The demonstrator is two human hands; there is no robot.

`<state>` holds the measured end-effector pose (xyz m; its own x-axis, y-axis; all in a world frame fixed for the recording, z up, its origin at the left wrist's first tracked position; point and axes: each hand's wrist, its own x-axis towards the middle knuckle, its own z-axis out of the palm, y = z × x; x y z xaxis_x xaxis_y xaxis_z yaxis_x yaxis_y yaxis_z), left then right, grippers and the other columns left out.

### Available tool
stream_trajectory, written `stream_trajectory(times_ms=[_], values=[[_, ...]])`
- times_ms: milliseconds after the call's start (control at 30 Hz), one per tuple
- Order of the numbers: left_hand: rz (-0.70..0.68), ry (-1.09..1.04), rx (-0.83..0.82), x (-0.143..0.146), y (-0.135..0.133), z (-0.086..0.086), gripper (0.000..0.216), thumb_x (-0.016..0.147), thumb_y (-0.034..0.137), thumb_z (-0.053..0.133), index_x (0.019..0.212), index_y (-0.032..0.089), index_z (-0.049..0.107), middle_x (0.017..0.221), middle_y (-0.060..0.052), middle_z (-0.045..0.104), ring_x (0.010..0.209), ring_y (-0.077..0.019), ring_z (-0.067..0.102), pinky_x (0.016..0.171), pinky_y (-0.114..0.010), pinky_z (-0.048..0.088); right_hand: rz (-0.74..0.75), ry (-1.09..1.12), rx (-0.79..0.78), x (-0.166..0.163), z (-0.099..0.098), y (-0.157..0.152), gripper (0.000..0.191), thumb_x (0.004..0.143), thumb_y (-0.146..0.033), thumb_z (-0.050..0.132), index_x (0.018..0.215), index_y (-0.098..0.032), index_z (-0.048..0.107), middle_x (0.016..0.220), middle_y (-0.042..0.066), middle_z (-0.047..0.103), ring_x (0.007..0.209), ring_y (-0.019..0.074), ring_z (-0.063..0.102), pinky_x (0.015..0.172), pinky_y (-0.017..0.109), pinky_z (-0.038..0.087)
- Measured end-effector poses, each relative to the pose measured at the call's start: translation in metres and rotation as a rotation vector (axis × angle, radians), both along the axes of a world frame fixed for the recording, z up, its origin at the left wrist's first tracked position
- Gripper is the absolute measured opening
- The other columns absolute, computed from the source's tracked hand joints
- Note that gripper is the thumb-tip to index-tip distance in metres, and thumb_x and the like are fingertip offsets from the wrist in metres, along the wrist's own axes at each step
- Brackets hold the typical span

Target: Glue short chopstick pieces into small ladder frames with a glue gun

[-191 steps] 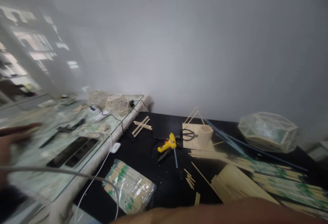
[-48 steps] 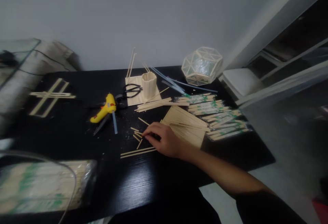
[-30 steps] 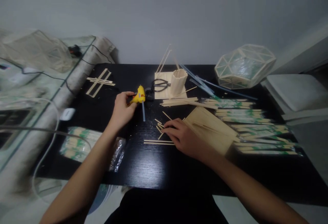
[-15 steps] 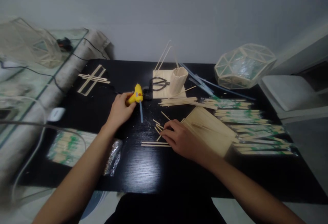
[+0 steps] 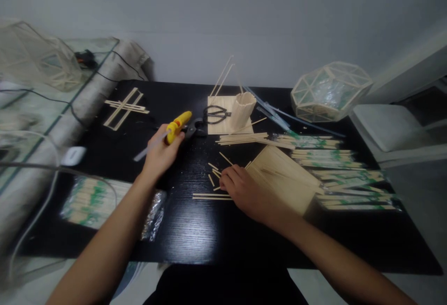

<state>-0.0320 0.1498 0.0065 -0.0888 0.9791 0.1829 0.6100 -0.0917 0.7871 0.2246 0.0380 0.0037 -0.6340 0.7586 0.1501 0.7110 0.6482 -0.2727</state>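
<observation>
The left hand (image 5: 159, 155) is clenched around a yellow glue gun (image 5: 177, 124), held tilted over the black table (image 5: 209, 235). Its clear glue stick (image 5: 148, 147) juts back past the thumb. The right hand (image 5: 246, 193) lies knuckles-up, fingertips (image 5: 225, 179) curled onto the short wooden sticks (image 5: 213, 171) (whether they pinch one, I cannot tell). Two long sticks (image 5: 211, 196) lie just beside its thumb, and a flat stick panel (image 5: 286, 179) touches its outer edge. Ahead of both hands sit black scissors (image 5: 214, 113) and a stick cup (image 5: 243, 108). Well beyond the right hand stands a faceted frame (image 5: 330, 91).
</observation>
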Motion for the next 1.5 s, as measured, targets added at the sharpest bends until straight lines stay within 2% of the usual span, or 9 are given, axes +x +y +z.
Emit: stream_trajectory(times_ms=[167, 233, 333, 433, 633, 867, 1100, 1267, 1500], values=[[-0.016, -0.122, -0.015, 0.001, -0.004, 0.001, 0.045, 0.087, 0.060, 0.068, 0.092, 0.015, 0.074, 0.070, 0.000, 0.060, 0.063, -0.0171, 0.050, 0.061, -0.028, 0.039, -0.202, 0.421, -0.240, 0.014, 0.008, -0.001, 0.015, 0.107, -0.016, 0.051, 0.098, -0.019, 0.063, 0.096, 0.007, 0.070, 0.089, 0.0218, 0.063, 0.084, 0.037, 0.054], [-0.042, -0.175, -0.050, 0.002, -0.007, 0.004, 0.048, 0.086, 0.062, 0.069, 0.093, 0.015, 0.075, 0.067, 0.000, 0.058, 0.059, -0.0156, 0.048, 0.057, -0.027, 0.035, -0.303, 0.600, -0.304, 0.023, 0.009, -0.001, 0.010, 0.106, -0.020, 0.054, 0.105, -0.020, 0.064, 0.098, 0.005, 0.071, 0.089, 0.0204, 0.067, 0.084, 0.035, 0.055], [-0.068, -0.202, -0.080, 0.005, -0.011, 0.009, 0.049, 0.084, 0.061, 0.072, 0.091, 0.014, 0.077, 0.064, 0.000, 0.058, 0.057, -0.0142, 0.046, 0.054, -0.026, 0.033, -0.413, 0.769, -0.319, 0.035, 0.007, 0.002, 0.028, 0.106, -0.024, 0.051, 0.130, -0.022, 0.065, 0.104, 0.005, 0.072, 0.089, 0.0191, 0.068, 0.084, 0.034, 0.056], [-0.104, -0.254, -0.094, 0.006, -0.014, 0.013, 0.047, 0.081, 0.060, 0.075, 0.087, 0.013, 0.078, 0.061, 0.000, 0.058, 0.054, -0.0128, 0.044, 0.051, -0.026, 0.031, -0.462, 0.841, -0.342, 0.041, 0.002, 0.007, 0.035, 0.105, -0.028, 0.052, 0.138, -0.024, 0.065, 0.101, 0.004, 0.070, 0.082, 0.0172, 0.065, 0.083, 0.034, 0.056], [-0.234, -0.400, -0.134, 0.001, -0.015, 0.018, 0.044, 0.084, 0.057, 0.075, 0.082, 0.014, 0.080, 0.054, -0.001, 0.055, 0.049, -0.0119, 0.045, 0.049, -0.026, 0.032, -0.488, 1.024, -0.431, 0.043, -0.005, 0.012, 0.027, 0.101, -0.034, 0.059, 0.125, -0.024, 0.069, 0.089, 0.001, 0.066, 0.073, 0.0141, 0.064, 0.072, 0.030, 0.056], [-0.379, -0.437, -0.180, 0.002, -0.017, 0.027, 0.041, 0.074, 0.058, 0.080, 0.066, 0.018, 0.075, 0.058, -0.004, 0.063, 0.051, -0.0154, 0.052, 0.050, -0.028, 0.042, -0.551, 1.228, -0.612, 0.038, -0.008, 0.012, 0.037, 0.090, -0.043, 0.077, 0.119, -0.023, 0.064, 0.087, 0.001, 0.075, 0.070, 0.0153, 0.071, 0.065, 0.030, 0.059], [-0.439, -0.309, -0.252, -0.003, -0.019, 0.016, 0.041, 0.079, 0.058, 0.079, 0.082, 0.017, 0.083, 0.076, -0.009, 0.076, 0.054, -0.0151, 0.054, 0.049, -0.026, 0.042, -0.576, 1.337, -0.790, 0.034, -0.009, 0.012, 0.041, 0.081, -0.042, 0.086, 0.110, -0.021, 0.066, 0.083, 0.002, 0.079, 0.072, 0.0189, 0.078, 0.065, 0.031, 0.064], [-0.487, -0.232, -0.270, -0.002, -0.022, 0.015, 0.037, 0.080, 0.055, 0.079, 0.086, 0.019, 0.085, 0.080, -0.009, 0.077, 0.062, -0.0195, 0.062, 0.057, -0.029, 0.051, -0.576, 1.345, -0.834, 0.032, -0.012, 0.011, 0.041, 0.080, -0.039, 0.088, 0.110, -0.020, 0.069, 0.084, 0.003, 0.081, 0.076, 0.0211, 0.080, 0.071, 0.035, 0.067], [-0.483, -0.194, -0.255, 0.001, -0.023, 0.019, 0.038, 0.079, 0.058, 0.079, 0.086, 0.020, 0.084, 0.074, -0.007, 0.076, 0.064, -0.0217, 0.066, 0.062, -0.030, 0.056, -0.543, 1.388, -0.836, 0.034, -0.019, 0.012, 0.045, 0.072, -0.030, 0.094, 0.111, -0.022, 0.073, 0.093, 0.003, 0.081, 0.091, 0.0240, 0.082, 0.092, 0.042, 0.067]])
